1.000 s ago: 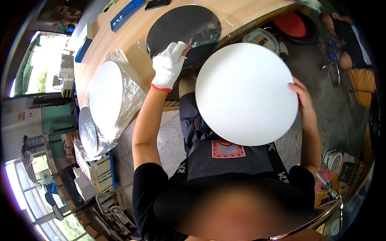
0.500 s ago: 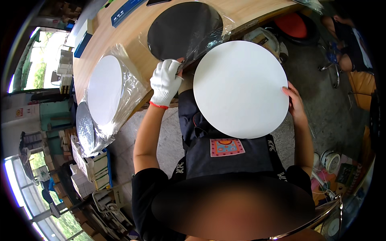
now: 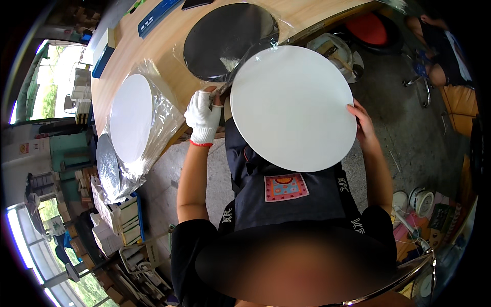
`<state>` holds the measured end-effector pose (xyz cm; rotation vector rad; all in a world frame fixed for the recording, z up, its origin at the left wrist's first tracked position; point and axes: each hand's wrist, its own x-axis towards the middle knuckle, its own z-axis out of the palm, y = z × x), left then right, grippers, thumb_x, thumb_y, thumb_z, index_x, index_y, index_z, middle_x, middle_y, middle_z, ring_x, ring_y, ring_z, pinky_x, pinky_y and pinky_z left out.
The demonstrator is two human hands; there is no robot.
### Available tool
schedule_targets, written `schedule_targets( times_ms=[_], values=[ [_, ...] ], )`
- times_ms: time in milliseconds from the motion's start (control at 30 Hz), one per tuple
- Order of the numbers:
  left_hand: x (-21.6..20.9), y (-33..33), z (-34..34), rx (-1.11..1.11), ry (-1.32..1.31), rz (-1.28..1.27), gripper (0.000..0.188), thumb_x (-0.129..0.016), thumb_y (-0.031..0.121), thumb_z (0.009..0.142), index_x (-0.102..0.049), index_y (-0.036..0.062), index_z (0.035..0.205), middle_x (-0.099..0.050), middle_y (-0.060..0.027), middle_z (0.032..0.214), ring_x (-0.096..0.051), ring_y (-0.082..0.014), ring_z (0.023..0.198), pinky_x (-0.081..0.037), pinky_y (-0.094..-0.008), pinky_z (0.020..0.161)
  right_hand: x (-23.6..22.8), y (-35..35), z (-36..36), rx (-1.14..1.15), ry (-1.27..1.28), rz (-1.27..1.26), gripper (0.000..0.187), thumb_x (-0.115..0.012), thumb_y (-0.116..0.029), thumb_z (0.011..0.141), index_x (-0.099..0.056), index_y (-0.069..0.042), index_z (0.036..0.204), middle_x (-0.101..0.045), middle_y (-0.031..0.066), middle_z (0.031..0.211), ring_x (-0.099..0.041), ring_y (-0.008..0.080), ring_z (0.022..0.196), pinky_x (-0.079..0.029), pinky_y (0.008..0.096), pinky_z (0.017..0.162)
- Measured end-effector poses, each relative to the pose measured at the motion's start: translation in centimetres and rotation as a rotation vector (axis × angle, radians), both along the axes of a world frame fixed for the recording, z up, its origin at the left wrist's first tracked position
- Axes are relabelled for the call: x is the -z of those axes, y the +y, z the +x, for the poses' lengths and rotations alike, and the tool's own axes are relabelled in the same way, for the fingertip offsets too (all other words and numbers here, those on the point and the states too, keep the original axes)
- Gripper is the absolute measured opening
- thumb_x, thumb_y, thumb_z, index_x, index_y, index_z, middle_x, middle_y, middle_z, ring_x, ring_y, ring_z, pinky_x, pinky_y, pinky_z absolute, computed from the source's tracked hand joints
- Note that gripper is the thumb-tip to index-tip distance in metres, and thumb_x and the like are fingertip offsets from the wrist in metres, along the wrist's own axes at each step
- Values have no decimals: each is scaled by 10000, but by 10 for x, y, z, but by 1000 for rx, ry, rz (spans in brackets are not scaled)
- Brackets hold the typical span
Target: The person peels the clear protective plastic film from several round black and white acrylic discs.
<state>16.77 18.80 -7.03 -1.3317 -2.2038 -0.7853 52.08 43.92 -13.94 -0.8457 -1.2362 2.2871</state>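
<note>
My right hand (image 3: 363, 122), bare, grips a white round board (image 3: 294, 110) by its right edge, thumb on the face. The board is held over my lap, its upper left part close to the table edge. My left hand (image 3: 203, 115) wears a white knit glove with a red cuff; its bare fingertips pinch the near edge of a clear plastic bag (image 3: 244, 61). That bag lies around or under a black disc (image 3: 225, 38) on the table; I cannot tell if the disc is fully inside.
Left on the wooden table (image 3: 163, 46) lie bagged white discs (image 3: 132, 117) and a silvery disc (image 3: 107, 166). Blue boxes (image 3: 157, 18) and a phone (image 3: 197, 4) sit at the far side. A red stool (image 3: 368, 29) and a seated person (image 3: 440, 56) are at far right.
The white board has shifted left and slightly up, toward the bag's opening side. My left hand has moved a little left and down, still pinching the plastic.
</note>
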Motion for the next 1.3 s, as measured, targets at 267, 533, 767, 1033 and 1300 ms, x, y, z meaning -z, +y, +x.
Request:
schedule_targets(
  times_ms=[267, 533, 767, 1033, 1300],
  values=[
    [9, -10, -2, 72, -33, 37, 130, -732, 94, 834, -660, 72, 940, -659, -76, 774, -658, -198, 632, -516, -317, 584, -7, -30, -20, 122, 83, -80, 224, -591, -183, 953, -579, -68, 1144, -552, -65, 784, -377, -13, 494, -259, 160, 418],
    [21, -17, 5, 107, -122, 75, 131, -741, 64, 813, -623, 61, 869, -675, -92, 788, -675, -224, 651, -522, -307, 588, -12, -85, -35, 364, 109, -38, 166, -581, -174, 978, -566, -87, 1119, -571, -37, 817, -464, 16, 582, -330, 187, 443],
    [32, -20, 17, 126, -239, 115, 153, -758, 47, 771, -626, 80, 839, -676, -86, 800, -673, -259, 680, -519, -327, 593, -13, -100, -59, 366, 142, 33, 182, -582, -211, 990, -510, -90, 1105, -570, -4, 829, -496, 56, 606, -376, 222, 471],
    [25, -27, 32, 177, -190, 97, 154, -774, 44, 710, -632, 100, 732, -645, -64, 743, -644, -254, 635, -505, -341, 564, -20, -96, -77, 299, 107, 193, 234, -598, -234, 984, -489, -69, 1109, -604, 44, 799, -523, 81, 507, -414, 219, 446],
    [-62, -3, 32, 354, -247, -270, 375, -817, 377, 711, -669, 94, 907, -571, -44, 690, -572, -207, 576, -482, -344, 556, -29, -66, -84, -22, 51, 138, 400, -680, -186, 922, -476, -32, 1230, -620, 49, 834, -586, 100, 531, -459, 222, 452]
  ],
)
